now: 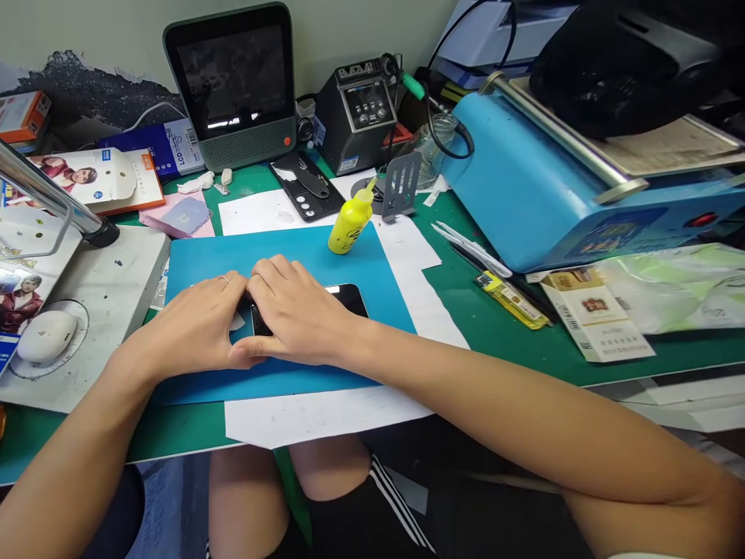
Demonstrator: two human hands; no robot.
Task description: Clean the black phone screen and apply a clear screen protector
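A dark smartphone (348,297) with a glossy screen lies on the blue work mat (279,247), largely covered by my hands. My right hand (298,317) is wrapped over its left part, fingers curled on the far edge and thumb on the near side. My left hand (196,324) is curled at the phone's left end, its fingertips and thumb meeting my right hand. A small pale flat piece (237,321) shows beneath my left hand; I cannot make out what it is or whether it is held. Behind the phone stands a yellow squeeze bottle (351,223) with a nozzle.
Behind the mat lie a black phone back cover (307,186) and a grey metal stand (401,186). A smart display (236,85) and a soldering station (356,116) stand at the wall. A blue machine (524,186), tweezers (474,248) and a cigarette box (599,314) are to the right.
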